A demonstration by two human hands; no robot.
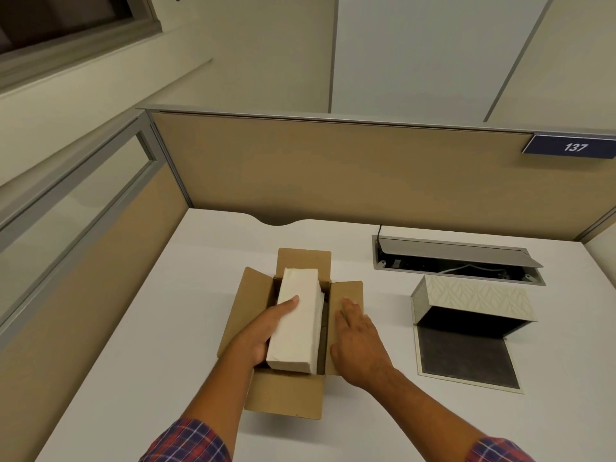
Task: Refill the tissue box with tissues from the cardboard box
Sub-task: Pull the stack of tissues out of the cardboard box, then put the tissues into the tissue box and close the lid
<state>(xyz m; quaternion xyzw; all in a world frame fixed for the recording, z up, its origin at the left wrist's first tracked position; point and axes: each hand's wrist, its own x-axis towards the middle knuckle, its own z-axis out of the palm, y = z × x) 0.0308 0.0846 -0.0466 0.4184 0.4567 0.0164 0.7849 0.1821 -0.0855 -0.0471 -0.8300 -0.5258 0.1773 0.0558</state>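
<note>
A brown cardboard box (286, 396) stands open on the white desk, its four flaps folded outward. A white stack of tissues (298, 320) sticks up out of it, tilted toward me. My left hand (266, 328) grips the stack from its left side, thumb on top. My right hand (356, 341) lies flat, fingers apart, on the box's right flap, holding nothing. The tissue box (473, 300), cream with a leaf pattern, stands to the right with its dark inside showing and its bottom panel (466, 360) folded flat onto the desk.
A cable hatch (456, 260) with its grey lid raised is set into the white desk (150, 345) behind the tissue box. Tan partition walls close the desk at the back and left. A blue sign "137" (575, 147) hangs at the upper right.
</note>
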